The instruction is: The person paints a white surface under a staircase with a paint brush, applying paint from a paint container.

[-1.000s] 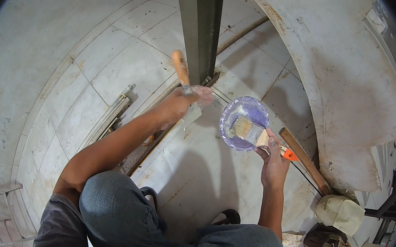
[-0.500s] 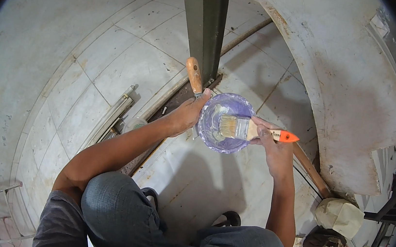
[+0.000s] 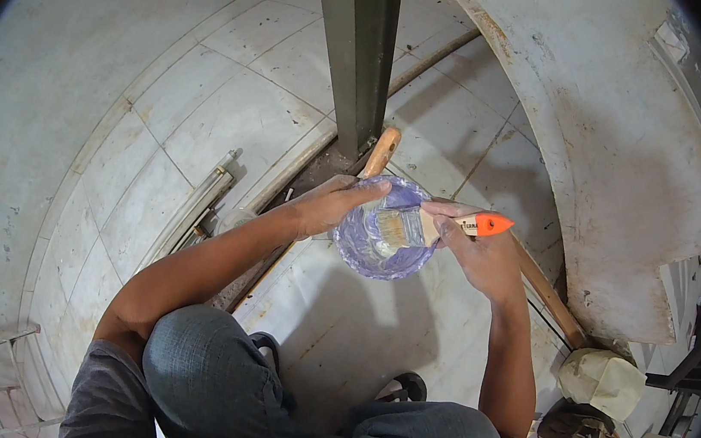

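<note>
My left hand [image 3: 327, 208] grips the rim of a purple plastic bowl [image 3: 356, 257], its thumb lying over the edge. The bowl's inside is smeared with whitish paste. A wooden handle [image 3: 383, 150] sticks out past the bowl's far side by the left fingers; the rest of that tool is hidden. In my right hand [image 3: 482, 256], closed around its pale handle with the orange tip, is a flat paintbrush [image 3: 398, 229]. Its bristles point left, over or inside the bowl; contact with the paste is hard to make out.
A dark green metal post [image 3: 353, 55] stands just beyond the bowl. Pale metal strips [image 3: 188, 205] lie on the tiled floor at left. A curved, stained pale panel [image 3: 606, 179] rises at right. Nearer stand a cream container [image 3: 602, 382] and a dark bag [image 3: 575, 433].
The bowl has tilted and shifted slightly nearer and left. The wooden handle has swung right, behind the bowl. The paintbrush has moved a little left and now slants, its orange tip higher.
</note>
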{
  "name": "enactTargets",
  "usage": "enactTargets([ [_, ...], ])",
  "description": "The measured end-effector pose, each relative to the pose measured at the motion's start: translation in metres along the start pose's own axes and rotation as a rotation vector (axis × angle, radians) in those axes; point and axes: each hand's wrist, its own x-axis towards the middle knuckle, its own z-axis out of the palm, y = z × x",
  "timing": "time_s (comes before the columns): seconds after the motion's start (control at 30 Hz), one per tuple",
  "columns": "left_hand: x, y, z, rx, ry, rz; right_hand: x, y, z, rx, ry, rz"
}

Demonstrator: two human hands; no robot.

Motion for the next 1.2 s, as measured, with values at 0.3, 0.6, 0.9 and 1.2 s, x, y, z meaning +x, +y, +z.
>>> enactTargets([
  [0.3, 0.012, -0.007, -0.005, 0.260, 0.183, -0.004, -0.035, -0.016, 0.028, -0.318, 0.411, -0.196],
  [0.6, 0.003, 0.000, 0.010, 0.411, 0.242, 0.205, -0.009, -0.002, 0.072, -0.073, 0.585, -0.261],
  [0.9, -0.001, 0.000, -0.009, 0.730, 0.233, 0.170, -0.002, -0.030, 0.041, -0.044, 0.223, 0.052],
  [1.2, 0.000, 0.009, -0.004, 0.735, 0.246, 0.259, 0.000, -0.017, 0.051, 0.121, 0.339, -0.040],
])
